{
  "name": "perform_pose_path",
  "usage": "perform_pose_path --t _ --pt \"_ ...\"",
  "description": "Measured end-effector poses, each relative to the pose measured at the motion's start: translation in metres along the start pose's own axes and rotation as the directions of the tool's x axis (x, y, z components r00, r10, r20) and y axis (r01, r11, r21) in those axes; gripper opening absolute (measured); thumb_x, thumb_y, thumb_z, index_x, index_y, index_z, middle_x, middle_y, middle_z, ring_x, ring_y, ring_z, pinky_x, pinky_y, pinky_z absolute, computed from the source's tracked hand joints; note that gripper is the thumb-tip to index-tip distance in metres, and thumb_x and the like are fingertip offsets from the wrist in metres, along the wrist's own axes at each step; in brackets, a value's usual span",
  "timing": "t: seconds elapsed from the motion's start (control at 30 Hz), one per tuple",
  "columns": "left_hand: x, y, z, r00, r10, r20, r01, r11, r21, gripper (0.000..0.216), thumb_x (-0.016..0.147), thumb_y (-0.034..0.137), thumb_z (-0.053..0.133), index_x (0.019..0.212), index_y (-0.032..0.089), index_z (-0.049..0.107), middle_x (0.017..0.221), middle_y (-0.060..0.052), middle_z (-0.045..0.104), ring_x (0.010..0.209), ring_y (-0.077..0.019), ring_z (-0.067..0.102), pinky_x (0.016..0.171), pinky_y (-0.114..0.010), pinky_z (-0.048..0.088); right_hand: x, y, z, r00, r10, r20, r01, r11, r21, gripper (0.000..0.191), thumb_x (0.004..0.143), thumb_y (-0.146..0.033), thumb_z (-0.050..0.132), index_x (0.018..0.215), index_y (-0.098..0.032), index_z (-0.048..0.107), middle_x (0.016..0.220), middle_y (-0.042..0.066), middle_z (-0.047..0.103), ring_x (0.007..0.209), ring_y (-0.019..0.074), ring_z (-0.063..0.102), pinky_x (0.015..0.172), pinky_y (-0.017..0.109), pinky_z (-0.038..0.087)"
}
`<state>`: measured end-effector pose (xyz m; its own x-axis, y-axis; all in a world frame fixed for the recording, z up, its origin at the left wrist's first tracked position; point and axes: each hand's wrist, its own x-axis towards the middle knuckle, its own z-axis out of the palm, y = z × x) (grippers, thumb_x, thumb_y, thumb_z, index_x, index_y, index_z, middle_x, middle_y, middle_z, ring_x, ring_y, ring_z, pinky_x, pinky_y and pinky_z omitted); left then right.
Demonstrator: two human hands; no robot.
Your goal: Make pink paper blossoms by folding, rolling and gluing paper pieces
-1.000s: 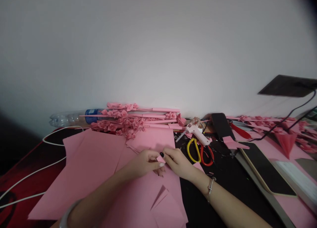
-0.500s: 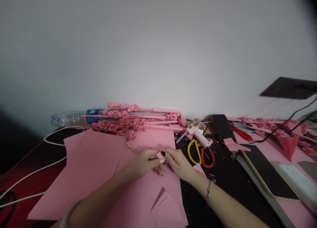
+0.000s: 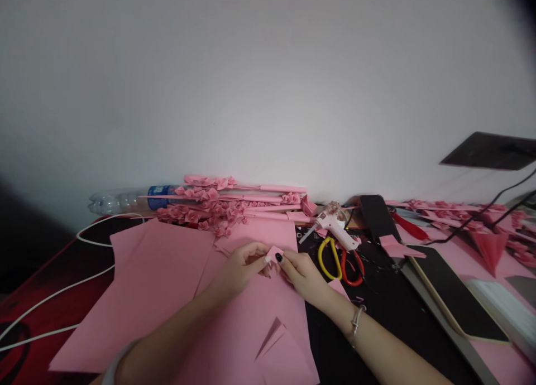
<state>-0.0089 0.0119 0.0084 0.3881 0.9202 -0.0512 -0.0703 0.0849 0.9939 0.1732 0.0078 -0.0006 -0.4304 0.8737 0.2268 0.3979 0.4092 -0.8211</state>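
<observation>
To work the small slip (image 3: 274,254) well, we do best to pinch it close to the edge being shaped, since thin paper probably buckles if gripped far from the fold. We should let one hand steady it while the other presses, lining up the edges before bearing down, and use a light touch, as a hard squeeze could leave a stray crease. The slip sits near the middle of the frame, a little below centre, between our fingertips and above the big sheet (image 3: 251,318). Our left hand (image 3: 245,268) is half curled, its thumb and fingers closed on the slip's left side, with the lower fingers bent beneath. Our right hand (image 3: 302,272) meets it from the right, dark-nailed thumb pressed on the slip's face and the other fingers tucked behind, so we cannot tell exactly how they bear on it. Neither hand is spread or free; both grasp the same slip. At the bottom centre lie some squares (image 3: 287,357), just below our hands, while the scissors (image 3: 321,260), right of centre, and the glue gun (image 3: 335,229), just above them, lie apart from our fingers.
</observation>
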Motion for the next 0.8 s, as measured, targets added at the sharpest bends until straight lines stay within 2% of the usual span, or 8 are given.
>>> perform_pose_path --t 0.1,0.2,0.33,0.43,0.53,0.6,0.67,0.8 --pt "0.000 0.001 -0.001 0.999 0.024 -0.025 -0.023 0.999 0.038 0.023 0.081 0.039 0.064 0.081 0.016 0.064 0.069 0.000 0.061 0.066 -0.0152 0.059 0.067 -0.028 0.050 0.000 -0.002 0.000 0.999 -0.031 0.029 0.032 0.999 -0.035 0.034 0.099 -0.023 0.038 0.066 -0.020 0.048 0.053 -0.005 0.039 0.047 0.0104 0.037 0.048 0.022 0.029" --pt "-0.001 0.001 0.000 0.997 0.039 -0.063 -0.034 0.997 0.067 0.020 0.080 0.037 0.064 0.076 0.018 0.061 0.069 0.001 0.059 0.068 -0.0149 0.058 0.067 -0.028 0.050 -0.001 -0.003 0.000 1.000 -0.011 -0.003 0.011 0.998 -0.059 0.028 0.096 -0.020 0.042 0.068 -0.020 0.046 0.056 -0.005 0.040 0.050 0.0103 0.038 0.049 0.022 0.028" --pt "-0.001 0.001 0.001 0.996 -0.004 -0.090 0.002 1.000 -0.015 0.020 0.079 0.036 0.067 0.077 0.018 0.058 0.077 0.001 0.061 0.078 -0.0158 0.063 0.080 -0.032 0.054 -0.002 -0.003 0.001 0.995 0.045 -0.088 -0.045 0.999 0.006 0.006 0.093 -0.017 0.046 0.094 -0.019 0.053 0.063 -0.006 0.046 0.054 0.0106 0.043 0.054 0.021 0.034" --pt "-0.001 -0.002 0.002 0.994 -0.052 -0.092 0.046 0.997 -0.068 0.021 0.076 0.035 0.069 0.084 0.018 0.059 0.079 0.000 0.065 0.082 -0.0175 0.066 0.086 -0.035 0.054 -0.004 0.000 0.003 0.986 0.020 -0.167 -0.012 0.999 0.048 0.026 0.091 -0.015 0.048 0.117 -0.019 0.050 0.073 -0.003 0.055 0.061 0.0116 0.051 0.059 0.022 0.041" --pt "0.001 -0.006 0.001 0.991 -0.055 -0.122 0.050 0.998 -0.047 0.027 0.074 0.035 0.069 0.093 0.016 0.062 0.083 -0.003 0.068 0.081 -0.0200 0.067 0.084 -0.037 0.056 -0.004 0.001 0.004 0.978 -0.026 -0.206 0.025 1.000 -0.009 0.038 0.088 -0.013 0.052 0.126 -0.019 0.052 0.085 0.002 0.062 0.065 0.0125 0.056 0.061 0.023 0.046" --pt "0.001 -0.008 0.001 0.991 -0.036 -0.131 0.035 0.999 -0.005 0.030 0.075 0.034 0.068 0.098 0.015 0.064 0.084 -0.005 0.070 0.080 -0.0209 0.068 0.082 -0.038 0.056 -0.004 0.001 0.004 0.976 -0.073 -0.203 0.063 0.996 -0.058 0.041 0.087 -0.011 0.052 0.126 -0.020 0.057 0.092 0.005 0.067 0.069 0.0139 0.060 0.065 0.025 0.050" --pt "0.001 -0.009 0.000 0.992 -0.015 -0.122 0.019 0.999 0.039 0.028 0.076 0.033 0.066 0.099 0.015 0.065 0.084 -0.006 0.070 0.078 -0.0210 0.068 0.081 -0.039 0.057 -0.003 0.001 0.003 0.974 -0.118 -0.195 0.105 0.992 -0.075 0.038 0.088 -0.009 0.048 0.121 -0.019 0.064 0.102 0.008 0.071 0.083 0.0165 0.066 0.076 0.028 0.054" --pt "0.000 -0.007 0.001 0.994 0.003 -0.107 0.006 0.996 0.087 0.024 0.077 0.028 0.062 0.097 0.015 0.066 0.083 -0.004 0.070 0.075 -0.0195 0.068 0.079 -0.037 0.057 0.000 0.002 0.003 0.972 -0.121 -0.201 0.105 0.990 -0.090 0.035 0.091 -0.011 0.046 0.117 -0.017 0.069 0.113 0.012 0.073 0.100 0.0204 0.070 0.090 0.033 0.054"
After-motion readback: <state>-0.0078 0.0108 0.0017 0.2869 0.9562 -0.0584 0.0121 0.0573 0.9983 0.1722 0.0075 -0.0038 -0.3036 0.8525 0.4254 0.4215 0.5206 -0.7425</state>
